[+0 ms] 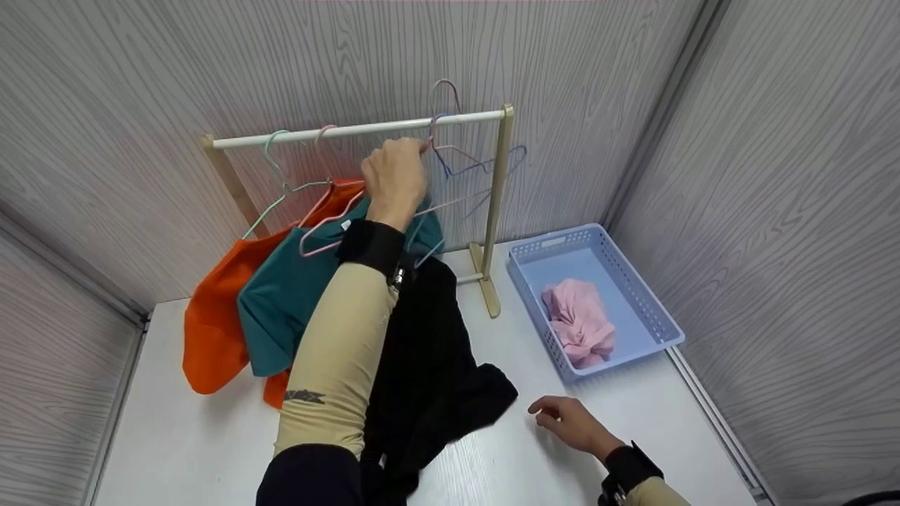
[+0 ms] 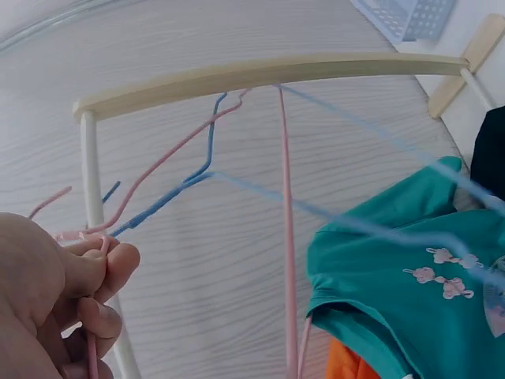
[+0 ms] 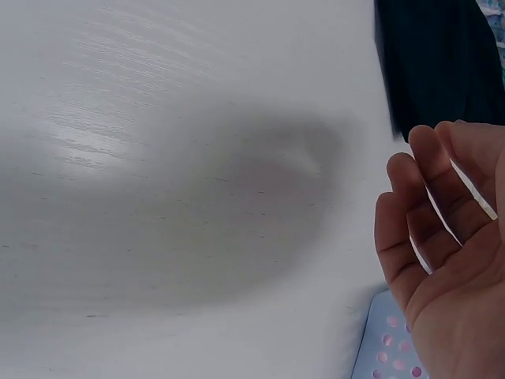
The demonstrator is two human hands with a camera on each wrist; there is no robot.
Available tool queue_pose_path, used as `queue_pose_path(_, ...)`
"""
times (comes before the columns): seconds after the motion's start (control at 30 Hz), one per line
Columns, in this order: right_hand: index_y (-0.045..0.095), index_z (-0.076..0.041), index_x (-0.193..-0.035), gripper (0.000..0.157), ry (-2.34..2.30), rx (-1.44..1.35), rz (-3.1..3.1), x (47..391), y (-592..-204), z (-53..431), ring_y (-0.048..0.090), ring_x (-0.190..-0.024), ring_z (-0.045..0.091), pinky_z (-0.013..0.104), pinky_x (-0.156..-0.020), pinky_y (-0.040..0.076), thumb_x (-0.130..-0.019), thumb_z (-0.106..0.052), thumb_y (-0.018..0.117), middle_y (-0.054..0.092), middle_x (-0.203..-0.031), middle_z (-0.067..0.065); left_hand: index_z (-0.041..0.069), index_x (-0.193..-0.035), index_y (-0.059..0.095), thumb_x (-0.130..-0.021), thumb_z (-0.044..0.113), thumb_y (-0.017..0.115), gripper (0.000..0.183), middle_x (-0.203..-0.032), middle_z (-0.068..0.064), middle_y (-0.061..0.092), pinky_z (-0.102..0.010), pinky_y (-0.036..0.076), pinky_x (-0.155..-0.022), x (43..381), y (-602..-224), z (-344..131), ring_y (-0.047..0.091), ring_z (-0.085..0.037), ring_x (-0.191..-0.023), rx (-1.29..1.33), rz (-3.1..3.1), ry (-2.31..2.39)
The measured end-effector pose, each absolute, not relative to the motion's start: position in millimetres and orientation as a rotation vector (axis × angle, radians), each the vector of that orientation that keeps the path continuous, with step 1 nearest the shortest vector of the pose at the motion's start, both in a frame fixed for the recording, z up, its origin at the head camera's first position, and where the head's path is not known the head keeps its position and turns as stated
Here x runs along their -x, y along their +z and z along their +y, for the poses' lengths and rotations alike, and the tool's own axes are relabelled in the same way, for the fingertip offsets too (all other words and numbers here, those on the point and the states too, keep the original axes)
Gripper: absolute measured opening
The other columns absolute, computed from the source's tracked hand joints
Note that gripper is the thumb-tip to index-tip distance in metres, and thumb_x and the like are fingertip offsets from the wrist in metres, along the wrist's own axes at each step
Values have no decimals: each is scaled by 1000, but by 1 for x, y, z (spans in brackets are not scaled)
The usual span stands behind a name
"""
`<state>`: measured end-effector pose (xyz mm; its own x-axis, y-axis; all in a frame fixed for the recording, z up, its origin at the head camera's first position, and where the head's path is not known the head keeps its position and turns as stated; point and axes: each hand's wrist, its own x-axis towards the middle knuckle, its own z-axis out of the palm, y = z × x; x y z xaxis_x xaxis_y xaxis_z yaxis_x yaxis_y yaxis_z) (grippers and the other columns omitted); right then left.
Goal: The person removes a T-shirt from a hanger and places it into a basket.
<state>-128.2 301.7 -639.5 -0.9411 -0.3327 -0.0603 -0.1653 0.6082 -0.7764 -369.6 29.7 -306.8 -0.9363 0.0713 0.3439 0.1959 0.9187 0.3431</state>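
My left hand [image 1: 397,176] is raised to the rack's white rail [image 1: 380,127]. Its thumb and fingers pinch a pink hanger [image 2: 146,175] near the hook, beside the rail. A blue hanger [image 2: 207,146] runs close by it. Behind and below my left forearm are a teal top [image 1: 278,302], an orange garment [image 1: 214,323] on the left, and a black garment [image 1: 429,372] spread onto the table, partly covered by the arm. My right hand [image 1: 573,425] hovers low at the right, fingers loosely bent and holding nothing, between the black garment and the blue basket.
A blue plastic basket [image 1: 640,295] with a crumpled pink cloth [image 1: 580,320] stands at the right. The rack's wooden post [image 1: 498,197] rises left of it, on a wooden foot [image 1: 485,281]. Wood-grain panels [image 1: 787,211] enclose the white table [image 1: 162,436] at back and sides.
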Motion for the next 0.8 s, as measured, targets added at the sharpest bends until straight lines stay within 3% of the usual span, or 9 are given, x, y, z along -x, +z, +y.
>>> queue_pose_path(0.1, 68, 1, -106, 17, -1249, 411, 2637, 129, -639, 301, 60, -85, 9, 23, -73, 48, -93, -5, 59, 70, -104, 18, 22, -128, 66, -102, 17, 48, 32, -118, -5, 71, -34, 45, -68, 368, -303, 31, 68, -24, -86, 216, -2739, -545)
queue_pose_path(0.3, 69, 0, -106, 17, -1244, 397, 2622, 129, -643, 299, 60, -86, 9, 23, -73, 48, -93, -7, 59, 70, -104, 16, 20, -121, 70, -101, 19, 49, 29, -110, -5, 73, -38, 52, -74, 372, -309, 36, 69, -26, -89, 191, -2761, -532)
queue_pose_path(0.6, 68, 1, -108, 19, -1262, 368, 2599, 126, -646, 303, 59, -82, 4, 22, -70, 48, -94, -4, 56, 71, -102, 17, 13, -113, 73, -101, 14, 48, 27, -97, -8, 73, -39, 54, -68, 376, -319, 52, 69, -25, -81, 171, -2730, -521)
queue_pose_path(0.8, 68, 0, -106, 18, -1249, 364, 2614, 125, -646, 300, 60, -85, 7, 23, -73, 48, -93, -4, 57, 70, -104, 16, 8, -97, 72, -102, 13, 47, 25, -88, -7, 70, -35, 50, -64, 377, -332, 56, 64, -20, -75, 171, -2805, -431)
